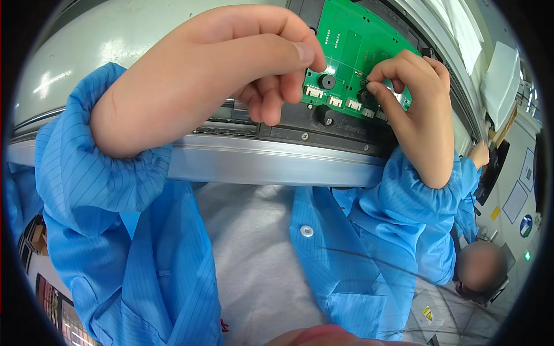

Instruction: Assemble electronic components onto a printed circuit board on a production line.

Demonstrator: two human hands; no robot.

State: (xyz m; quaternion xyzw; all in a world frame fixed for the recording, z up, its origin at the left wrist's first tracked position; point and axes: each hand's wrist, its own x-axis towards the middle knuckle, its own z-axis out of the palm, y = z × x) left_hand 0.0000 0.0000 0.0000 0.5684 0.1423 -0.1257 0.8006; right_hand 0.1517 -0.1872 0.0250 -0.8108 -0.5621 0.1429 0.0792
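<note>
A green circuit board point(348, 49) lies in a black carrier frame point(277, 132). My left hand point(254, 55) hovers over the board's left side, thumb against index finger and the other fingers loosely curled; anything pinched there is hidden. At the board's middle, my right hand point(418, 86) has thumb and index fingertips closed together close to the surface. Whatever they grip is too small to make out. Between the hands sits a round black buzzer point(327, 82). Another dark round part point(365, 97) is partly covered by the right thumb. White connectors point(313, 91) line the near edge.
A metal rail point(277, 161) runs along the near side of the carrier, between it and my body. Black clamp knobs point(326, 115) stick up from the frame. Off to the right, another person's hand point(479, 154) rests by the line, near a pale plastic bin point(501, 81).
</note>
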